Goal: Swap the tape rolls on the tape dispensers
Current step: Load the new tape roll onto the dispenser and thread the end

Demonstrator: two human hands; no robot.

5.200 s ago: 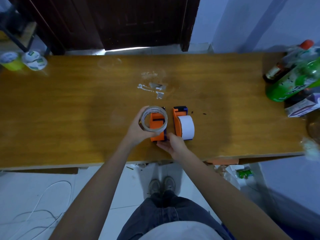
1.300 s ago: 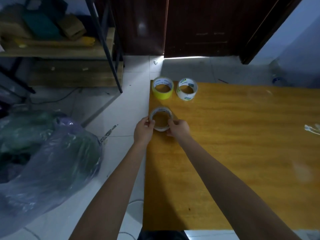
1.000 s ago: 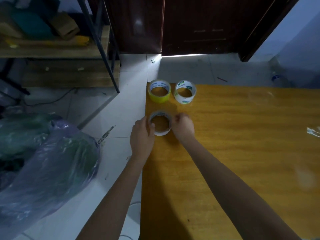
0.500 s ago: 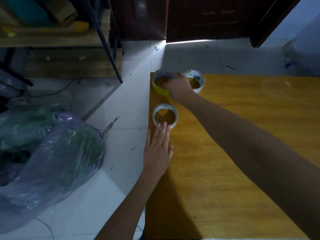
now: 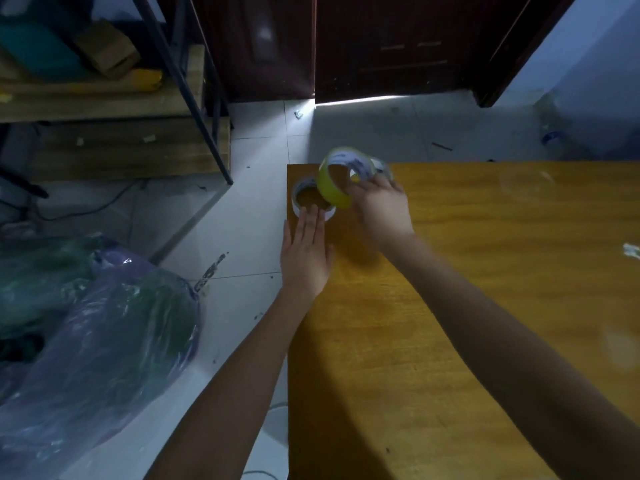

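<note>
At the far left, a large translucent plastic bag [image 5: 93, 327] with dark green contents is seen lying on the pale tiled floor [image 5: 249, 168]. Behind it, a wooden shelf unit with a black metal frame [image 5: 114, 98] is stacked with boxes and a teal object. A dark brown wooden door [image 5: 381, 43] is set at the top centre, with a strip of light showing beneath it.

The left end of a yellow-brown wooden table [image 5: 467, 306] is taken up by the task's things. A clear tape roll with a white printed core [image 5: 298, 202] is laid flat at the table's near-left corner. The left hand [image 5: 304, 251] is stretched out palm down with straight fingers, and its fingertips [image 5: 313, 213] are placed on the near rim of that roll; nothing is gripped by it.

Just to the right, a yellow tape roll with a white printed inner core [image 5: 334, 187] is held tilted on edge, lifted off the table and overlapping the far right side of the clear roll. It is pinched by the right hand [image 5: 381, 206], whose fingers are curled round its right rim. A third roll, white with printing [image 5: 382, 168], is glimpsed behind the right hand's fingers, mostly hidden and blurred.

At the right edge, a small scrap of crumpled tape [image 5: 631, 251] is seen on the table.
</note>
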